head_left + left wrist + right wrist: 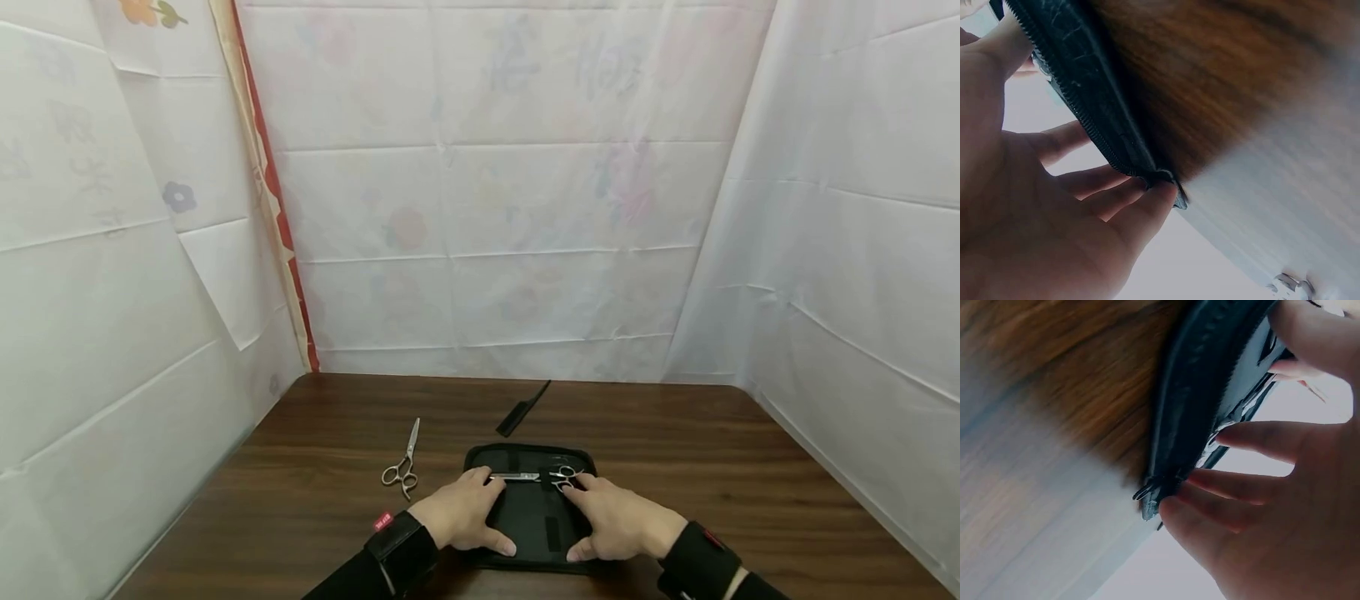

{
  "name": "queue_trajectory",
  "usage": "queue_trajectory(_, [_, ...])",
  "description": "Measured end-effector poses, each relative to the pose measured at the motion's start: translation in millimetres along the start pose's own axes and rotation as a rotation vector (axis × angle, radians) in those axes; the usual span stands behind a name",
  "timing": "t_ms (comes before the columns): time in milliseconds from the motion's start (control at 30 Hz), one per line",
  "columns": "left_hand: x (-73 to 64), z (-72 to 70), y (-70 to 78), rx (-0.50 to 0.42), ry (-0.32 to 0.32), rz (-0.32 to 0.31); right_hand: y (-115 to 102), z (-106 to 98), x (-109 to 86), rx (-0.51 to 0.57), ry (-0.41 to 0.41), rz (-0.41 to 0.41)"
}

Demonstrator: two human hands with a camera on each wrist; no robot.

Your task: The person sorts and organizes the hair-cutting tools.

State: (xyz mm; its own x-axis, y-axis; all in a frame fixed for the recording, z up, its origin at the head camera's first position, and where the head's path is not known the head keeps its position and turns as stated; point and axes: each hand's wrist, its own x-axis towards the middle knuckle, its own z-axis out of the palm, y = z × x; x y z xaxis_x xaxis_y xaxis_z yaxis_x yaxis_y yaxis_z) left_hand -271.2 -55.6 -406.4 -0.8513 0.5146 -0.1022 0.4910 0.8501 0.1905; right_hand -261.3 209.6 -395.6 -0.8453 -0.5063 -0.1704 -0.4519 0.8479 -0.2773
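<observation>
A black zippered case (534,521) lies spread open on the table, its toothed zipper edge (1069,94) plain in the left wrist view. A pair of silver scissors (521,477) lies across its inside, tucked under a strap, with finger rings to the right. My left hand (467,510) rests on the case's left side, thumb and fingers spread; its little finger touches the zipper end. My right hand (617,518) rests on the right side, fingertips at the scissors' rings, thumb near the front edge. In the right wrist view its fingers (1254,440) lie along the case's rim.
Another pair of silver scissors (408,462) lies on the wooden table (315,492) left of the case. Behind the case is a black comb (517,414) with a thin tail. White sheets (480,200) hang around the table's back and sides.
</observation>
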Motion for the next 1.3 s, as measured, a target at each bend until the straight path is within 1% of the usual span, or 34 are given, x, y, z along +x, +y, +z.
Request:
queue_trajectory(400, [-5.2,-1.7,-1.7,0.012,0.008,-0.010,4.8,1.7,3.2,0.020,0.029,-0.019])
queue_trajectory(767, [-6.4,-0.5,-6.0,0.030,0.008,0.016,0.1,1.6,1.1,-0.007,0.017,-0.019])
queue_trajectory(867, [-7.0,-3.4,-7.8,0.048,0.022,0.032,-2.1,1.1,1.7,-0.023,0.021,-0.020])
queue_trajectory(1067, [-11.6,-9.8,-16.6,0.090,0.087,0.072,-7.1,-1.1,3.4,-0.048,0.011,-0.018])
queue_trajectory(1300, [-17.9,-16.0,-29.8,0.067,0.148,0.105,-11.7,-2.0,5.0,-0.051,-0.007,-0.009])
